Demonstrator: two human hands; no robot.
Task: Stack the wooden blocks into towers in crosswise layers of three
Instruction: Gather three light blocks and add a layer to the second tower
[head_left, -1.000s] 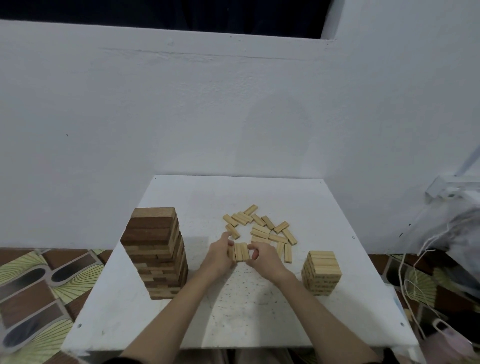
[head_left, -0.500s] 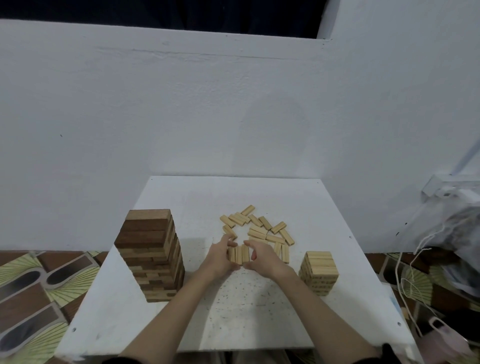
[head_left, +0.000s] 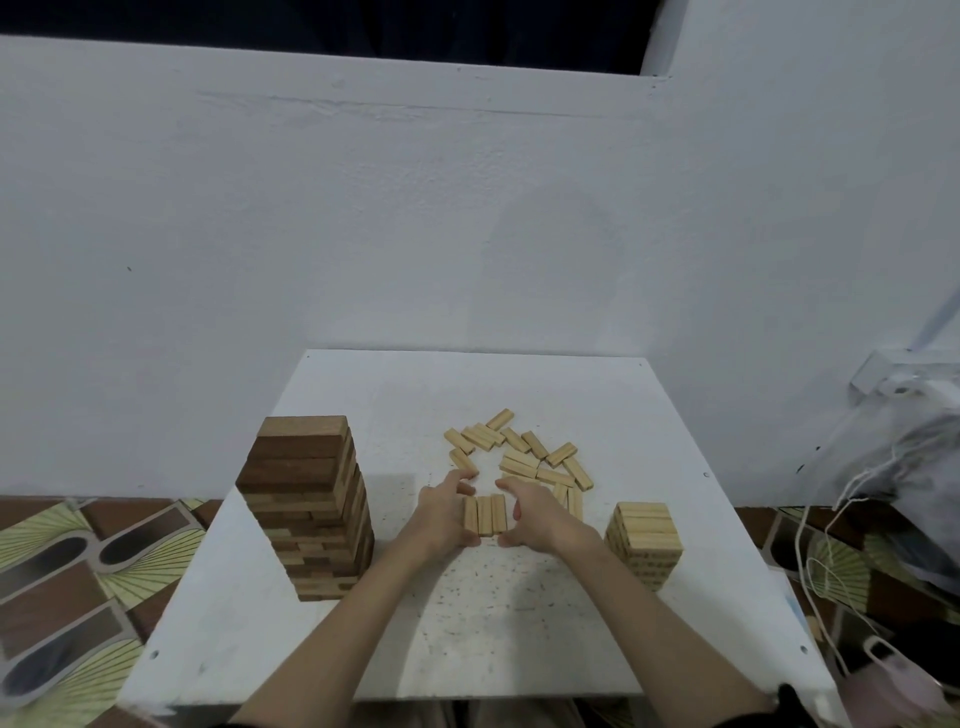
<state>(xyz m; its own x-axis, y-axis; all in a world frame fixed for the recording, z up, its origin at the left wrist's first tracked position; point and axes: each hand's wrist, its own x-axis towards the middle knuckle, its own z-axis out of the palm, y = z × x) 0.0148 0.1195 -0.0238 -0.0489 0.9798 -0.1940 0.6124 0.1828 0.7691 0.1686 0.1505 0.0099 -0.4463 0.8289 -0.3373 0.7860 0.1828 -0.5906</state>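
Note:
A row of three light wooden blocks (head_left: 484, 514) lies side by side on the white table (head_left: 519, 623). My left hand (head_left: 440, 512) cups the row's left side and my right hand (head_left: 537, 514) cups its right side. On both hands the fingers reach past the far end and the thumbs sit at the near end, loosely curved. Several loose light blocks (head_left: 519, 457) lie scattered just beyond my hands. A short light tower (head_left: 644, 540) stands to the right. A tall tower of dark and light blocks (head_left: 306, 509) stands to the left.
A white wall rises right behind the table. White cords and a plastic bag (head_left: 883, 467) hang off the table's right side, with a pink mask (head_left: 883, 686) below. Patterned floor tiles (head_left: 78, 571) show on the left.
My hands have spread slightly apart, so the whole row of three blocks now shows between them. The view has shifted a little; the towers and loose blocks have not moved.

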